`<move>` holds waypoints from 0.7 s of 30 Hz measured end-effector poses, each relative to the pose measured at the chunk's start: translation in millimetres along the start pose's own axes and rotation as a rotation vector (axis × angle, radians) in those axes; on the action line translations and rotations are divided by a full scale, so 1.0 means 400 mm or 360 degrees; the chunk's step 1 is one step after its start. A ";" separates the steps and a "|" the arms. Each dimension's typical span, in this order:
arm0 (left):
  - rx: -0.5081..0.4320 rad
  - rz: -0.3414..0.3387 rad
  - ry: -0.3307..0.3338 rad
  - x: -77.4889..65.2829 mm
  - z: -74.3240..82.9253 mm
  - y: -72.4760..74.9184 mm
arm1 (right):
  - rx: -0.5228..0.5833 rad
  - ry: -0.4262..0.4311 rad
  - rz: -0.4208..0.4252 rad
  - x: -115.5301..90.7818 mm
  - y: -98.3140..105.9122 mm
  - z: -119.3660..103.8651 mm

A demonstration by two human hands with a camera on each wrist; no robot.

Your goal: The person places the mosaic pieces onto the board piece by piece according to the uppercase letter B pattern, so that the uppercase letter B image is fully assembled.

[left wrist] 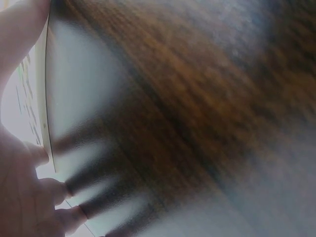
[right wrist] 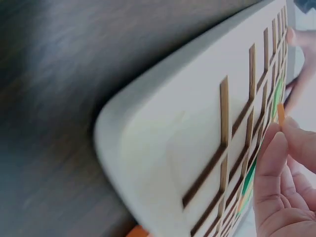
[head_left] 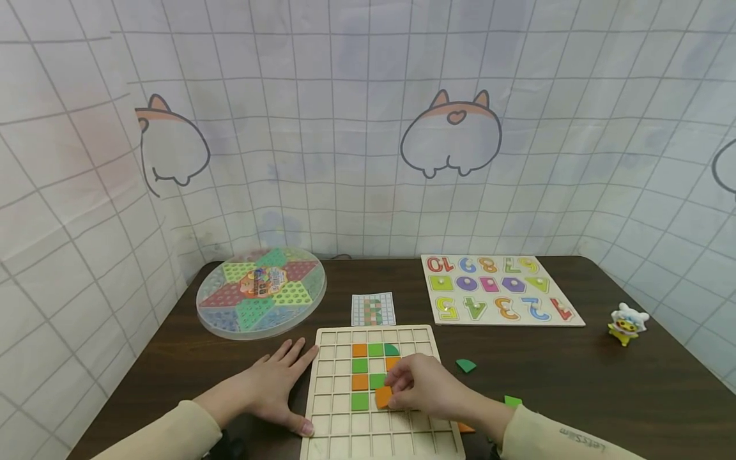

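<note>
A pale wooden grid board (head_left: 331,424) lies on the dark table, with orange and green square tiles and a dark green quarter-round tile (head_left: 391,349) set in its cells. My right hand (head_left: 428,388) pinches an orange square tile (head_left: 383,397) between thumb and fingers, just right of a green tile (head_left: 360,402) in the board. In the right wrist view that orange tile (right wrist: 281,114) stands on edge in the fingertips. Spread flat, my left hand (head_left: 270,386) rests on the table with thumb and fingertip at the board's left edge.
Behind the board lies a small pattern card (head_left: 373,309). A round Chinese checkers board (head_left: 261,292) is at back left, a number puzzle board (head_left: 500,291) at back right. Loose green pieces (head_left: 466,365) lie right of the grid board. A small figurine (head_left: 627,324) stands far right.
</note>
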State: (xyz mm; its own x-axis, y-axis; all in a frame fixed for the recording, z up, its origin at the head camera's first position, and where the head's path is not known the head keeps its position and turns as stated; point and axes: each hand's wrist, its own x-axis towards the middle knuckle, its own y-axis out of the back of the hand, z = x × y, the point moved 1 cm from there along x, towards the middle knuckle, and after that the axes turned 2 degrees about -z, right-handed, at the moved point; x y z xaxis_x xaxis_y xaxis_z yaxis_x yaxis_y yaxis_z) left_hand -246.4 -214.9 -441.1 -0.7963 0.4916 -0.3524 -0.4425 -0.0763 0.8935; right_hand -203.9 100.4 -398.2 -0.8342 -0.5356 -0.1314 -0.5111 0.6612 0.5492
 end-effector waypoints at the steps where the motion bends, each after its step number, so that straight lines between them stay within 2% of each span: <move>1: 0.0008 0.0005 -0.0006 0.003 -0.005 -0.004 | -0.0014 0.0007 -0.0004 0.004 -0.005 -0.002; 11: 0.0046 0.0017 -0.0023 0.013 -0.024 -0.015 | -0.0253 0.0166 0.0048 0.018 -0.031 -0.010; 21: 0.0029 0.0014 -0.0017 0.005 -0.013 -0.007 | -0.0359 0.0182 0.0070 0.019 -0.038 -0.014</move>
State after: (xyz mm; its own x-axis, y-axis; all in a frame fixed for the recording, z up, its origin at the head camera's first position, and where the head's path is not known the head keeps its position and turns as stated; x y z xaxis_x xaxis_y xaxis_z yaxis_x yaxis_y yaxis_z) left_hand -248.8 -218.3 -445.7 -0.7959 0.5000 -0.3415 -0.4276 -0.0648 0.9016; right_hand -201.5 83.2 -403.0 -0.8191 -0.5734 -0.0162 -0.4051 0.5583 0.7240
